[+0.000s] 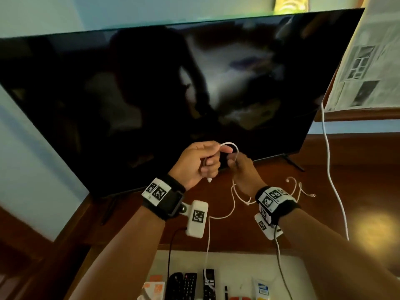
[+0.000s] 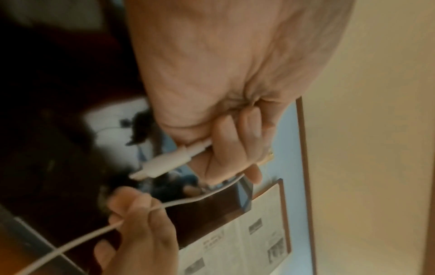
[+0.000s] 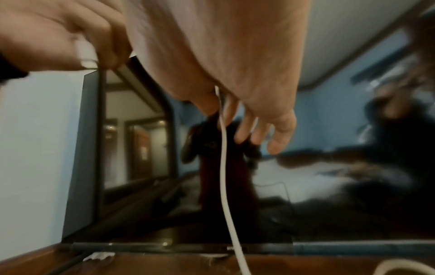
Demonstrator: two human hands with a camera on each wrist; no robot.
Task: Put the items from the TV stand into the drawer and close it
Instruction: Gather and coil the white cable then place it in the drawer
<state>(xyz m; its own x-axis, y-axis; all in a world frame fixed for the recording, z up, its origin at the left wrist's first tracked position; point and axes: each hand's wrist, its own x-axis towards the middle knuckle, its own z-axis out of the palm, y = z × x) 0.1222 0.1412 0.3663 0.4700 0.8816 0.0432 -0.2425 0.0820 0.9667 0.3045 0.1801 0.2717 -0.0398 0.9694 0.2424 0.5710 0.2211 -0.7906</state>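
Observation:
A white cable [image 1: 229, 145] arches between both hands in front of the TV. My left hand [image 1: 211, 163] grips one end in its curled fingers, and the white plug [image 2: 169, 161] sticks out below the fist. My right hand [image 1: 233, 161] pinches the cable [image 3: 223, 167] a short way along, with its other fingers spread. The remaining cable [image 1: 292, 187] lies in loose loops on the wooden TV stand [image 1: 346, 169]. Below me the drawer [image 1: 238, 263] is open, white inside.
The drawer holds black remotes [image 1: 184, 286], an orange box [image 1: 153, 286], a pen [image 1: 226, 292] and a white tube [image 1: 260, 289]. A large dark TV [image 1: 151, 94] stands on the stand. Another white wire [image 1: 329, 159] hangs at the right below a newspaper [image 1: 368, 61].

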